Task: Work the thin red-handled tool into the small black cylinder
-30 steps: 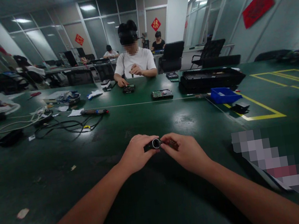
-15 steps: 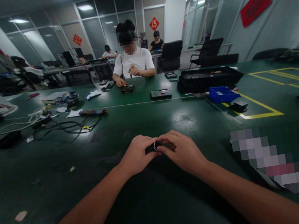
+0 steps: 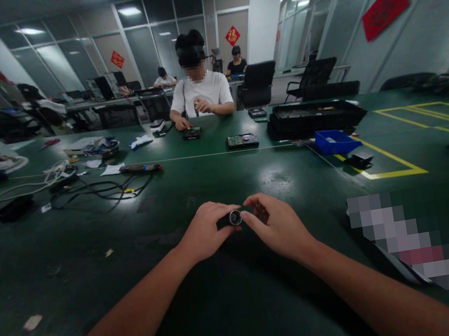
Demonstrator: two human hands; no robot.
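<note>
While my left hand (image 3: 204, 232) is closed around a dark cylindrical part (image 3: 234, 217), fingers above and thumb below, its round, silver-rimmed end faces me and shows between my two hands, raised just over the green table (image 3: 180, 317). My right hand (image 3: 281, 224) is partly open beside it: the thumb tip reaches the rim's right side, the forefinger arches above with a narrow gap between them, and the other fingers curl inward. Some small brownish pieces (image 3: 261, 211) show inside that curl, though I cannot tell what they are or how firmly I have them. Whether my right thumb presses on the rim or only hovers against it is also hard to make out. My left fingers hide most of the part's body, so I cannot see its length, and the inside of its round end is dark and too small to read. Farther off, a green circuit-board device (image 3: 242, 140) lies on the table, with a blue tray (image 3: 336, 142) to its right and a slim tool (image 3: 141, 168) to its left. Across from me sits a person in a white shirt (image 3: 201, 93), the face blurred out. A pixelated patch covers most of a flat item (image 3: 407, 247) near my right forearm.
</note>
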